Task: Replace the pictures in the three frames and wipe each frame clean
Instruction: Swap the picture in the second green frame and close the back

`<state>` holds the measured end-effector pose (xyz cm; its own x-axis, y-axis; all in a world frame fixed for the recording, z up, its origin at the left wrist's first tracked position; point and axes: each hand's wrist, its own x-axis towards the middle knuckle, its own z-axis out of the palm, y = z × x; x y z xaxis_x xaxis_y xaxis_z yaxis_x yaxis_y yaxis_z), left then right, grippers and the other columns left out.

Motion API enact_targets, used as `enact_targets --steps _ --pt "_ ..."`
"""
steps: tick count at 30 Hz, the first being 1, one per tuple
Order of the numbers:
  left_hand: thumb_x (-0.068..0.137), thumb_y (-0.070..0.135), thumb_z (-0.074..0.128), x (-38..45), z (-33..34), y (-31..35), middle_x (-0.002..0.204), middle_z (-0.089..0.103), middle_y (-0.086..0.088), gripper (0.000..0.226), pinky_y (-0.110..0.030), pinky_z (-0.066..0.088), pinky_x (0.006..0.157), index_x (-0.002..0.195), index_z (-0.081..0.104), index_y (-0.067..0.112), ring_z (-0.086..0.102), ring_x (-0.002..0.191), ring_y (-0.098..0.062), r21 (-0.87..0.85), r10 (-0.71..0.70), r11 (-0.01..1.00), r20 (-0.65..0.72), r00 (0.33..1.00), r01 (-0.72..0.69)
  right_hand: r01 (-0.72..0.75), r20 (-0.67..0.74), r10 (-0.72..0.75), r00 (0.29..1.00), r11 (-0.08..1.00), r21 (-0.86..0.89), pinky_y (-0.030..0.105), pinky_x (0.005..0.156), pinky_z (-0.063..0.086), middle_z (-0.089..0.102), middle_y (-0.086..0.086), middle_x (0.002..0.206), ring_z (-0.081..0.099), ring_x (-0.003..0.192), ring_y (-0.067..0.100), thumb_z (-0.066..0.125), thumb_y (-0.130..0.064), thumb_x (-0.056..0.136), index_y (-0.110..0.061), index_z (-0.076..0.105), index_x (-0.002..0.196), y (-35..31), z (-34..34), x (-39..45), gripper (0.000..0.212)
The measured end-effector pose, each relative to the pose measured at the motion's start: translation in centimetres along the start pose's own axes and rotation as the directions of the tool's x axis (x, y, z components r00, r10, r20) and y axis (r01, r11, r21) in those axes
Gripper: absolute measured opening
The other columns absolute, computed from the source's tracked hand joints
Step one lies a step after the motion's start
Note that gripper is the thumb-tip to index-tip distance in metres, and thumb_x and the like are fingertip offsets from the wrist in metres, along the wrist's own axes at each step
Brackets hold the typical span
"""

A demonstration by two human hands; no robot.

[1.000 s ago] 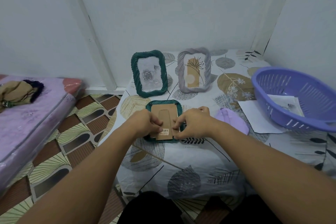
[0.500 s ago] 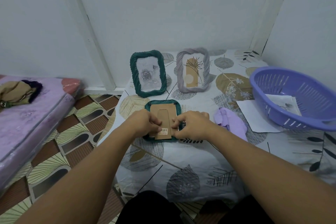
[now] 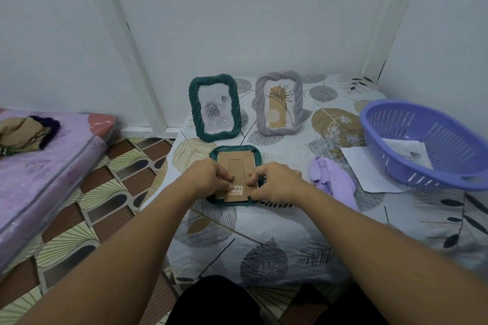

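1. Evenly lit by soft, diffuse light; source not in view.
2. Cool, slightly bluish cast over the white walls [image 3: 237, 8].
3. Faint, soft-edged shadows only, as behind the two standing frames [image 3: 278, 103].
4. No harsh glare; dull sheen on the mattress cover [image 3: 52, 174].
5. Strong wide-angle bowing toward the edges, forearms stretched large.
6. Mildly soft overall, fine print unreadable.

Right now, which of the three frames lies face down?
The green frame nearest the person, cardboard back up, under both hands; the other green frame and the grey frame stand upright.
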<state>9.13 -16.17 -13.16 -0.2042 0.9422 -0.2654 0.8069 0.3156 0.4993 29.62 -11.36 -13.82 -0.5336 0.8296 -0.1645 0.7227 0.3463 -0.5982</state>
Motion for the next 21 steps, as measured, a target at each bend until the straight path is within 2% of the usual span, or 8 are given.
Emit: enact_targets --steps 2,4,6,9,12,14,17,21 --pt "0.082 0.035 0.084 0.0 0.0 0.1 0.090 0.069 0.016 0.025 -0.023 0.043 0.072 0.106 0.080 0.029 0.059 0.085 -0.004 -0.005 -0.002 1.000 0.006 1.000 0.002 -0.022 0.052 0.020 0.998 0.999 0.048 0.038 0.102 0.032 0.066 -0.034 0.116 0.059 0.111 -0.001 0.075 -0.045 0.073 -0.043 0.075 0.088 0.3 -0.3 0.0 0.015" --pt "0.082 0.036 0.084 0.1 -0.1 0.1 0.094 0.071 0.012 0.024 -0.024 0.044 0.073 0.105 0.080 0.030 0.060 0.088 -0.008 -0.011 -0.013 1.000 0.008 1.000 0.013 -0.042 0.108 0.026 0.994 0.988 0.147 0.044 0.110 0.037 0.066 -0.036 0.111 0.061 0.113 -0.003 0.064 -0.056 0.063 -0.048 0.075 0.084 0.5 -0.5 0.1 0.025" --pt "0.081 0.037 0.085 0.1 -0.1 0.1 0.098 0.072 0.009 0.025 -0.024 0.044 0.072 0.105 0.080 0.031 0.061 0.092 -0.010 -0.010 -0.022 1.000 0.006 1.000 0.022 -0.044 0.118 0.020 0.993 0.978 0.206 0.047 0.111 0.037 0.066 -0.038 0.105 0.061 0.114 -0.001 0.053 -0.067 0.051 -0.046 0.076 0.087 0.9 -0.3 0.8 0.047" --pt "0.082 0.035 0.084 0.0 -0.2 0.2 0.101 0.072 0.008 0.026 -0.024 0.043 0.074 0.107 0.079 0.030 0.059 0.091 -0.008 -0.007 -0.019 1.000 0.010 1.000 0.019 -0.029 0.128 0.002 0.992 0.978 0.204 0.048 0.110 0.038 0.066 -0.038 0.103 0.061 0.115 0.001 0.056 -0.068 0.047 -0.048 0.076 0.087 1.2 -0.2 1.2 0.049" --pt "0.082 0.035 0.084 -0.1 -0.3 0.3 0.096 0.070 0.012 0.027 -0.024 0.042 0.077 0.109 0.079 0.029 0.059 0.091 -0.008 -0.009 -0.017 1.000 0.011 1.000 0.017 0.014 0.125 -0.032 0.992 0.990 0.141 0.046 0.111 0.037 0.063 -0.042 0.102 0.060 0.114 -0.005 0.071 -0.065 0.047 -0.052 0.073 0.084 1.3 -0.5 0.7 0.039" --pt "0.082 0.035 0.084 -0.2 -0.3 0.3 0.091 0.067 0.015 0.028 -0.024 0.042 0.079 0.109 0.079 0.029 0.058 0.092 -0.008 0.001 -0.012 1.000 0.006 1.000 0.012 0.046 0.100 -0.048 0.994 0.999 0.026 0.042 0.109 0.033 0.060 -0.042 0.106 0.057 0.112 -0.006 0.079 -0.060 0.056 -0.048 0.071 0.081 1.1 -0.8 0.4 0.029" --pt "0.082 0.036 0.084 -0.3 -0.3 0.4 0.092 0.067 0.014 0.028 -0.025 0.043 0.079 0.109 0.079 0.029 0.057 0.091 -0.008 0.012 -0.013 1.000 -0.001 1.000 0.013 0.084 0.008 -0.084 0.996 0.992 -0.092 0.036 0.099 0.027 0.059 -0.038 0.110 0.053 0.106 -0.003 0.079 -0.050 0.070 -0.045 0.068 0.084 0.9 -0.7 0.3 0.019" --pt "0.082 0.034 0.084 -0.4 -0.4 0.7 0.090 0.067 0.014 0.027 -0.024 0.042 0.076 0.108 0.079 0.029 0.056 0.085 -0.005 0.010 -0.015 1.000 0.001 1.000 0.015 0.109 -0.044 -0.114 0.992 0.987 -0.117 0.036 0.096 0.022 0.065 -0.031 0.112 0.057 0.107 0.001 0.077 -0.046 0.068 -0.036 0.070 0.087 0.9 0.1 0.3 0.022"
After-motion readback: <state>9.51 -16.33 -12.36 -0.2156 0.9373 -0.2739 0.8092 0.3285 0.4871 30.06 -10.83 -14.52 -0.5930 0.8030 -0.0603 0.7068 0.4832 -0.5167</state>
